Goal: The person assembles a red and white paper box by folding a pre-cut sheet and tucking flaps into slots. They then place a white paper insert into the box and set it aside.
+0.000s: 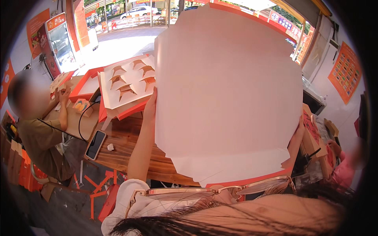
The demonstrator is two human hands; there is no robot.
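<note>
A large white cardboard sheet [228,86] with notched edges is held up before me and fills the middle of the view. Red shows along its top and bottom rims. My left hand [151,104] grips its left edge, with the fingers mostly hidden behind it. On the opposite edge, lower down, my right hand [298,133] is closed on the same sheet, partly covered by it. Just left of the sheet is a red box with a white insert [112,94], whose several cut flaps stand up and show brown undersides.
Below lies a wooden table [126,147] bearing a phone [95,144] and a crumpled white scrap [110,147]. A person [43,137] handles cardboard pieces at the left. Red strips [100,185] litter the floor. Another person [343,169] is at the right, beside boxes.
</note>
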